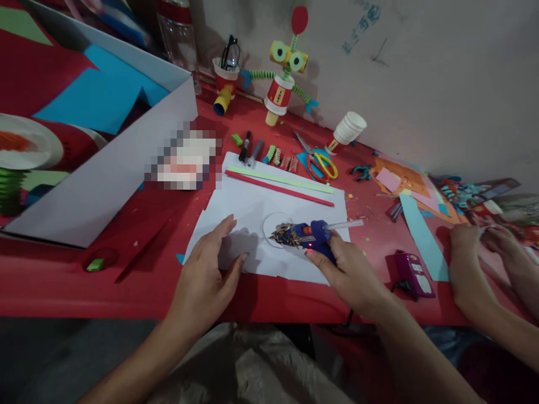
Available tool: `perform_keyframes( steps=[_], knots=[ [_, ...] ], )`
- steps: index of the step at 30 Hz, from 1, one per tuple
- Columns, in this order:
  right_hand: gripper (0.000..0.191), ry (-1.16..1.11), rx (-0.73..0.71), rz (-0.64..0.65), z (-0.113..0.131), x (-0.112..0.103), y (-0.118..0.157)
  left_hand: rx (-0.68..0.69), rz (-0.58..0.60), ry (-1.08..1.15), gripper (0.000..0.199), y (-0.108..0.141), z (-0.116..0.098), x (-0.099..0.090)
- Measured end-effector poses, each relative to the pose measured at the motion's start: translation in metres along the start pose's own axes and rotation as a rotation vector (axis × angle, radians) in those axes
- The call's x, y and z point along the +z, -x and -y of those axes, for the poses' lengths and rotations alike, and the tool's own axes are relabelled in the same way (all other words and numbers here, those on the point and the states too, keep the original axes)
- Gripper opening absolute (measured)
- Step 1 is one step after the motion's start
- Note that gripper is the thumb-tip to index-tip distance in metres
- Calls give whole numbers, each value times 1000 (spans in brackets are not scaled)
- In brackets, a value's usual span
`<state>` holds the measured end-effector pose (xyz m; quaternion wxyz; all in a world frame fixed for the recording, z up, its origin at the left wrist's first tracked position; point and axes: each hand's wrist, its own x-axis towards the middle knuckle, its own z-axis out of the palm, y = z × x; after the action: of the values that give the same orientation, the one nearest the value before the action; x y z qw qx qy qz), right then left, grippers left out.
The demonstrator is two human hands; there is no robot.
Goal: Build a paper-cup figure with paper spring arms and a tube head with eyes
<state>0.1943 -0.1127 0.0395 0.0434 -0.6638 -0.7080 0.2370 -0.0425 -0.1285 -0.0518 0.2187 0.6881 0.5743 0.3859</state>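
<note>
My right hand is wrapped round a blue hot glue gun. A clear glue stick sticks out of its back, and a small red light glows on its side. The nozzle end looks crusted and points left over a white paper disc. Under the disc lies white paper. My left hand hovers over the paper's left part, fingers apart and holding nothing. Beyond the hands, a red paper strip and a light green paper strip run side by side across the paper.
A paper-cup robot figure stands by the wall. Near it are scissors, markers and stacked paper cups. A white box flanks the left. Right are a purple device and another person's hands.
</note>
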Motion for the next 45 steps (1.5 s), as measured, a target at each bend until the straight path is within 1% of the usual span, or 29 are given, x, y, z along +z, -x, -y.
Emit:
perform_keyframes(
  steps=[9, 16, 23, 30, 36, 45],
  knots=[
    [26, -37, 9, 24, 3, -3, -5, -30, 10, 20, 49, -2, 0, -1],
    [24, -35, -13, 22, 5, -3, -12, -61, 24, 50, 52, -2, -3, -2],
    [21, -37, -28, 10, 8, -5, -17, -47, 18, 45, 53, -2, -1, -2],
    [22, -42, -24, -8, 7, -6, -22, -14, 8, 26, 48, -1, 0, -1],
    [24, -28, -16, -35, 7, -6, -26, 2, 4, 22, 52, -1, 1, -1],
    [22, -11, -5, -68, 2, -8, -30, -12, 6, 36, 53, -1, 2, -1]
  ],
)
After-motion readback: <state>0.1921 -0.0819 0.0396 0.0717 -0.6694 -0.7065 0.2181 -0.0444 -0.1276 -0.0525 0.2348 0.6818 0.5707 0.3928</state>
